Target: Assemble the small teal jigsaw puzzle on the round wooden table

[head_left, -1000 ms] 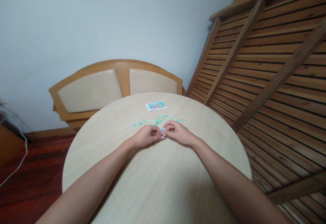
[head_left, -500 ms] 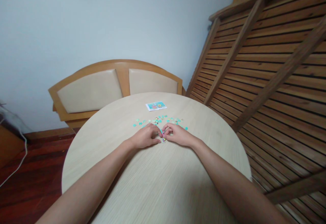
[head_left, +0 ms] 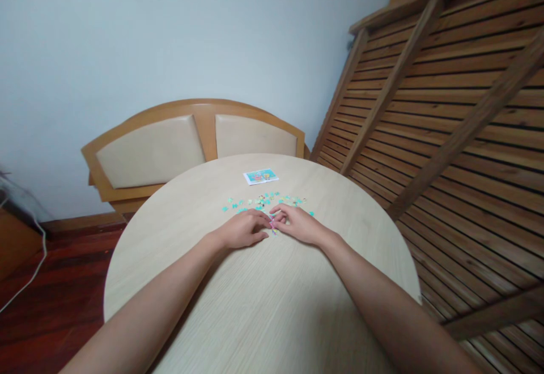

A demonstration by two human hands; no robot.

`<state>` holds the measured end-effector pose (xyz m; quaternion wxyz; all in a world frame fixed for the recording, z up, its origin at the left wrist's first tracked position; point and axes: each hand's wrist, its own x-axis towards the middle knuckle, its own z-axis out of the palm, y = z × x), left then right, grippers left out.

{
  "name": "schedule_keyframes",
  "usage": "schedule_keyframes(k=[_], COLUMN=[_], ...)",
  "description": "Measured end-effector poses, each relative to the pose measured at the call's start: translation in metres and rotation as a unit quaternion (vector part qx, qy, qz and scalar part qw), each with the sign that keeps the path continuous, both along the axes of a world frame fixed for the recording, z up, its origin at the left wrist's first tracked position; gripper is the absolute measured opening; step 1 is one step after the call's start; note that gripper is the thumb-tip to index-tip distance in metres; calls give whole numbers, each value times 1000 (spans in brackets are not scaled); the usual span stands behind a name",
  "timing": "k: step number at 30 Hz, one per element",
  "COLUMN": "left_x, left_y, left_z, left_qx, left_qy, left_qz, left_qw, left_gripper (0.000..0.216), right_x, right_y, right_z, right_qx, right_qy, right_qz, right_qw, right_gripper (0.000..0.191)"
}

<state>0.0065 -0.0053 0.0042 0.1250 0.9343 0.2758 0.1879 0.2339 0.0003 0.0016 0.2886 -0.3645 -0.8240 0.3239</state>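
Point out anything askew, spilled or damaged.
The slatted wooden panel at the right looks odd: it rises at a slant beside the round table, though the view may exaggerate its tilt. Small pieces lie scattered on the table; no damage is visible.

Round table with card, scattered pieces

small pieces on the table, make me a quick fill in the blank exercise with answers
1. A small colored cluster lies in the gap ____ the left hand and the right hand.
2. The picture sheet is ____ from the person than the scattered pieces.
3. The slatted panel fills the view's ____ side.

Missing words: between; farther; right
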Motion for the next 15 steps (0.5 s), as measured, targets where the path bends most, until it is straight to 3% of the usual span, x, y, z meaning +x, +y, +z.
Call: schedule_keyframes(k=[8,15], left_x=[-2,-2], left_y=[0,0], left_z=[0,1], left_qx=[1,-5], left_qy=[2,2], left_qz=[-2,-9], left_qw=[1000,1000], left_gripper=[22,24], right_x=[9,10], right_y=[-1,-4], right_z=[7,14], right_qx=[87,95], right_qy=[-96,-125], right_qz=[7,39], right_qw=[992,987], right_gripper=[18,21])
